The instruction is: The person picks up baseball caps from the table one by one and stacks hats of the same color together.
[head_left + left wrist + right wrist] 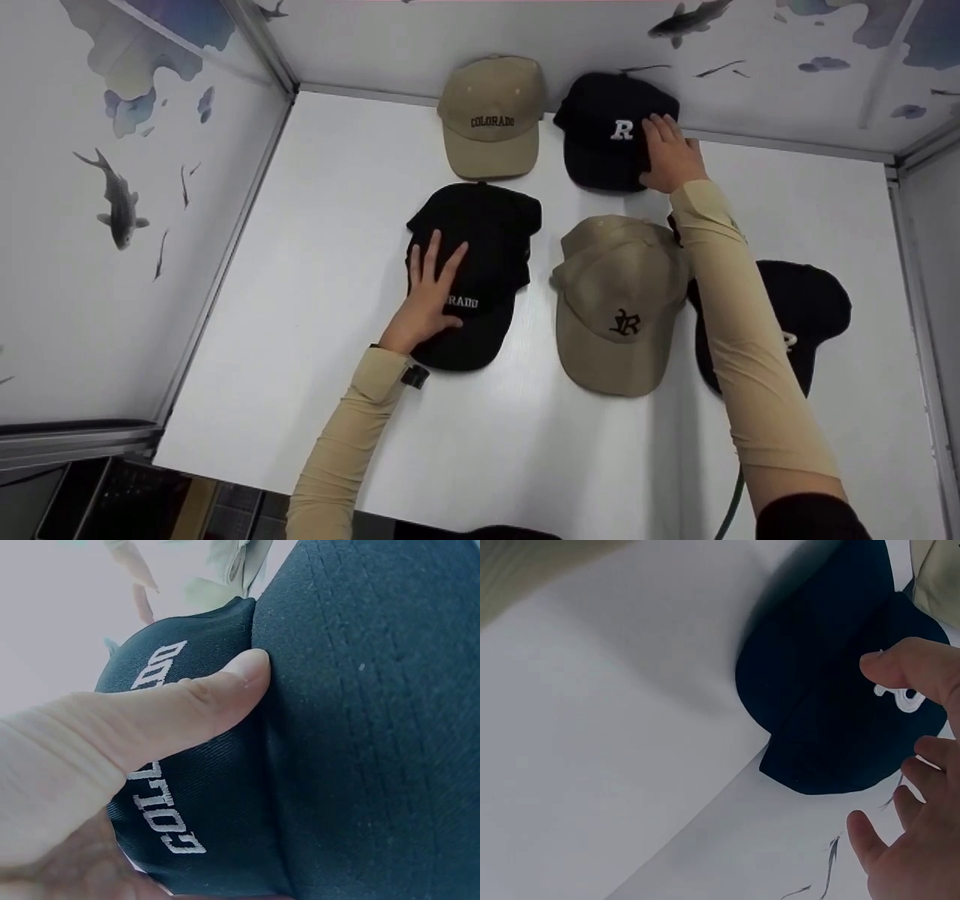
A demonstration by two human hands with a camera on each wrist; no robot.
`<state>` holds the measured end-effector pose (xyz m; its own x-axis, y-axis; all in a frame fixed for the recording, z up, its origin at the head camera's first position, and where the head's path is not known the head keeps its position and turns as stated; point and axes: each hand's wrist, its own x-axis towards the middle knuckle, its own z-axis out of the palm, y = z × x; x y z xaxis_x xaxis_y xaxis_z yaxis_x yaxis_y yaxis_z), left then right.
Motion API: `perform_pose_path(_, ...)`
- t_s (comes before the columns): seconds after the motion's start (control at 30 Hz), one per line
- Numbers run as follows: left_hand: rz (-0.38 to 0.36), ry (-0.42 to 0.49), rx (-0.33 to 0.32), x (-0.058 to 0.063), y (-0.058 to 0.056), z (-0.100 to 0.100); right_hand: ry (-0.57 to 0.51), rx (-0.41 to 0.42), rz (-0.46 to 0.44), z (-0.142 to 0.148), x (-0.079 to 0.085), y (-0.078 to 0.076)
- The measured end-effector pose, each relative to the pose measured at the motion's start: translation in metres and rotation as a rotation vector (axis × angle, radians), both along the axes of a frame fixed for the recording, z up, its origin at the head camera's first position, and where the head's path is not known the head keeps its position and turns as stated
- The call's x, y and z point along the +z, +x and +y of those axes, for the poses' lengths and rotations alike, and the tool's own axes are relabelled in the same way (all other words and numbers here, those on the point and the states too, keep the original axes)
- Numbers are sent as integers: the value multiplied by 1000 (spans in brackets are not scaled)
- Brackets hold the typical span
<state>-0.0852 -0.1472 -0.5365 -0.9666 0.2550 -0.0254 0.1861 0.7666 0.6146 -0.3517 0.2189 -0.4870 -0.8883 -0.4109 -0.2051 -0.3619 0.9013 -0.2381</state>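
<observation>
My left hand (426, 309) rests with fingers spread on a black cap (491, 337) lettered in white, its brim pointing toward me. In the left wrist view the thumb lies across the lettering near the brim seam of the black cap (330, 727). Doubled edges behind it suggest another black cap beneath. At the back, my right hand (671, 156) is by the right side of a black cap with a white R (600, 154). The right wrist view shows that hand's fingers spread beside the R cap (832, 712); contact is hard to tell.
A tan COLORADO cap (493, 154) stands at the back wall. Nearer are stacked-looking tan caps (615, 352) and a black cap (817, 300), partly hidden by my right sleeve. Printed walls enclose the white table (300, 300); a green cord (731, 506) hangs at lower right.
</observation>
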Motion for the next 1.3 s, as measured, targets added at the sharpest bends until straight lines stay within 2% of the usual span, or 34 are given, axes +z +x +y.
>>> perform_pose_path(0.2, 2, 1, -20, 0, -4, -1, 26, -16, 13, -3, -5, -6)
perform_pose_path(0.53, -8, 6, -18, -2, -10, 1, 24, 0, 59, -6, 0, -17)
perform_pose_path(0.87, 5, 33, -1, -1, -4, -3, 75, 59, 111, -38, 0, -25)
perform_pose_path(1.13, 4, 34, -18, -2, 0, -2, 130, 24, 112, -43, 0, -30)
perform_pose_path(1.3, 19, 35, -19, -3, -1, -1, 119, -6, 96, -45, -7, -31)
